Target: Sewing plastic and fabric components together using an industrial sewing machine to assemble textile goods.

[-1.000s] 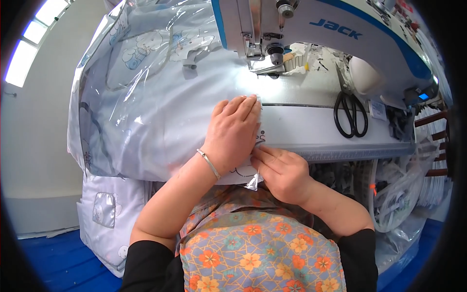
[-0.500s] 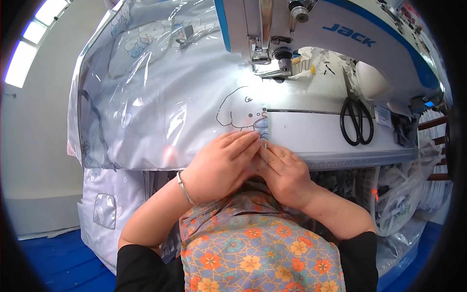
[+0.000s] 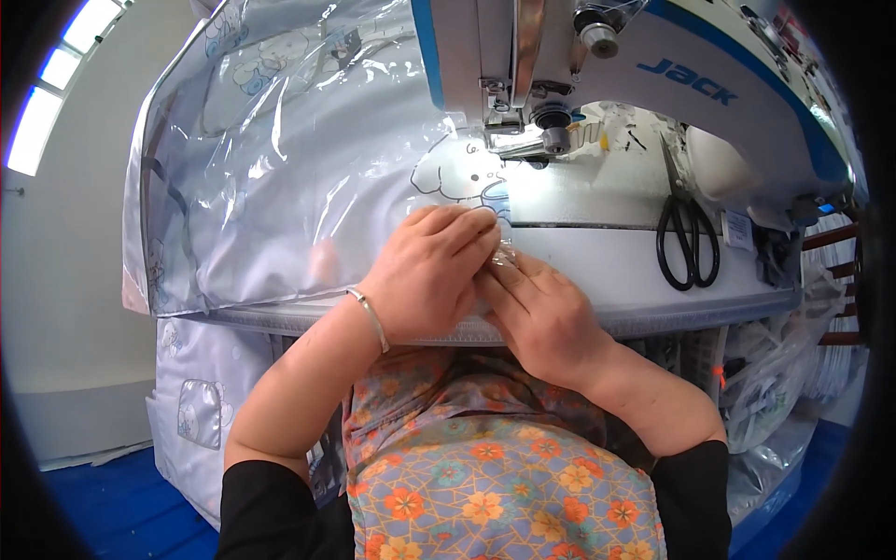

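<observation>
A pale grey-white fabric piece (image 3: 308, 205) with a clear, shiny plastic layer is spread over the left of the sewing table, its right edge running up to the presser foot (image 3: 523, 147) of a white and blue sewing machine (image 3: 467, 56). A cartoon dog print (image 3: 457, 173) shows beside that edge. My left hand (image 3: 420, 271) is closed on the fabric near the edge, fingers together and bent. Close against it, my right hand (image 3: 551, 317) pinches the crinkled plastic edge. The fingertips of both hands are partly hidden.
Black-handled scissors (image 3: 689, 241) lie on the table's right, beside a small white label (image 3: 737, 230). Thread scraps lie under the machine arm. Printed fabric (image 3: 187, 420) hangs below the table at left; clear plastic bags (image 3: 779, 373) hang at right.
The fabric has slid away from me, bringing the dog print closer to the presser foot. My left hand has moved forward with it. My right hand stays close by at the edge, where the plastic now bunches.
</observation>
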{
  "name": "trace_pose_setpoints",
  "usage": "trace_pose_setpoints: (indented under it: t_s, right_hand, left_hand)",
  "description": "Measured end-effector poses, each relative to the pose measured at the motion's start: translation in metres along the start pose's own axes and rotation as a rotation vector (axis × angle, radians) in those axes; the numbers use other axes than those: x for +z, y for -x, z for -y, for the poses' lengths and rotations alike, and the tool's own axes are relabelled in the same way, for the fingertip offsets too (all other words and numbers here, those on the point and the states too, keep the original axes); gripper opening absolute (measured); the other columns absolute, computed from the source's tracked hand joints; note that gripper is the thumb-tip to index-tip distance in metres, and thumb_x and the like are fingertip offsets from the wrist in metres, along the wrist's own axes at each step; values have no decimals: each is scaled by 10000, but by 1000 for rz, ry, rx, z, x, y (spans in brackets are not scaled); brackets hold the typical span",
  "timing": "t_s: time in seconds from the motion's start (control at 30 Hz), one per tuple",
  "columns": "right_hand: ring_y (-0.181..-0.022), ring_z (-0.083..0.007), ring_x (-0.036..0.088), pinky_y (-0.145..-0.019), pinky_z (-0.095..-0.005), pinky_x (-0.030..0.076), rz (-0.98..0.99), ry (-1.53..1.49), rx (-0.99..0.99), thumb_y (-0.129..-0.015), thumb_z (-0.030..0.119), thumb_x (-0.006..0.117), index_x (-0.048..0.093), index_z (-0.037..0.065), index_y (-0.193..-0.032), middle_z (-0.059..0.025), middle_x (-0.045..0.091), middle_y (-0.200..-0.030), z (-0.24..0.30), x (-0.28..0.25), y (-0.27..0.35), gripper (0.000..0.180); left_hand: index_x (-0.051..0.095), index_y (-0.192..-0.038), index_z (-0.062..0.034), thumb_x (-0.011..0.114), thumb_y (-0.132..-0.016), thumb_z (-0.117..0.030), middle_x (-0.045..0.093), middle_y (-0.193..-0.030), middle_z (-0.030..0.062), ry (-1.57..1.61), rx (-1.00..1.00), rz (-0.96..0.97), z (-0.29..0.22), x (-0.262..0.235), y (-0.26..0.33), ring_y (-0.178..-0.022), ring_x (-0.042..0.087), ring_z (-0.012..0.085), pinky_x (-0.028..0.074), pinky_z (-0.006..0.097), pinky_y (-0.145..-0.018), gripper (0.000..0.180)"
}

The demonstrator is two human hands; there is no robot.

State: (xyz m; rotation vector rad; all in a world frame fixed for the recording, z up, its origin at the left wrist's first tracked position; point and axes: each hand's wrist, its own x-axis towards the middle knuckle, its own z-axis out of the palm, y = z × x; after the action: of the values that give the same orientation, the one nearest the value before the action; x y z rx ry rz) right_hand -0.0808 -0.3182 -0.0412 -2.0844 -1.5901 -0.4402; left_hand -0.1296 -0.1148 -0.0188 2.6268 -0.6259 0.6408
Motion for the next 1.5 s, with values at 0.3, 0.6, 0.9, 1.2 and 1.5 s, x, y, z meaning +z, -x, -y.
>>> trace_pose_setpoints:
  t_s: [0.3, 0.6, 0.9, 1.2, 1.5]
  right_hand:
    - [-1247, -382, 551, -1052, -445, 459, 74, -37, 61, -766, 139, 755, 578, -21, -1301, -212, 583, -1329, -16, 1, -31, 586]
    - [-1136, -360, 624, -995, -440, 495, 11, -211, 167, -802, 76, 708, 635, -8, -1193, -190, 647, -1229, -41, -5, -47, 406]
    - [-971, -268, 601, -888, -389, 502, -19, 33, 210, -782, -32, 621, 673, 22, -1136, -70, 681, -1144, -71, -2, -73, 361]
    - [-992, -270, 603, -910, -393, 505, -48, 140, 182, -779, 1, 631, 675, 12, -1110, -95, 674, -1142, -69, 6, -73, 334]
    - [-1023, -304, 622, -921, -406, 506, -71, 40, 223, -817, -7, 638, 676, -1, -1052, -124, 684, -1115, -75, 0, -72, 238]
  left_hand:
    - [696, -1142, -72, 665, -748, -59, 672, -1173, 82, -66, 47, -9, 41, -4, -15, -1086, 636, 300, 541, 390, -904, 395]
    - [707, -1132, -108, 637, -762, -9, 674, -1142, 78, -46, 44, 1, 78, 0, -35, -1095, 632, 309, 524, 425, -936, 389]
    - [690, -1152, -76, 615, -802, -11, 662, -1176, 97, 14, 29, 64, 88, 0, -51, -1136, 611, 321, 489, 441, -989, 364]
    - [631, -1277, -52, 529, -848, -31, 580, -1372, 133, -121, -17, 203, 102, -12, -48, -1336, 491, 291, 362, 446, -1130, 441]
    - [569, -1375, -86, 562, -795, -13, 530, -1421, 181, -520, -432, 247, 138, -92, 29, -1312, 500, 370, 367, 434, -1127, 584]
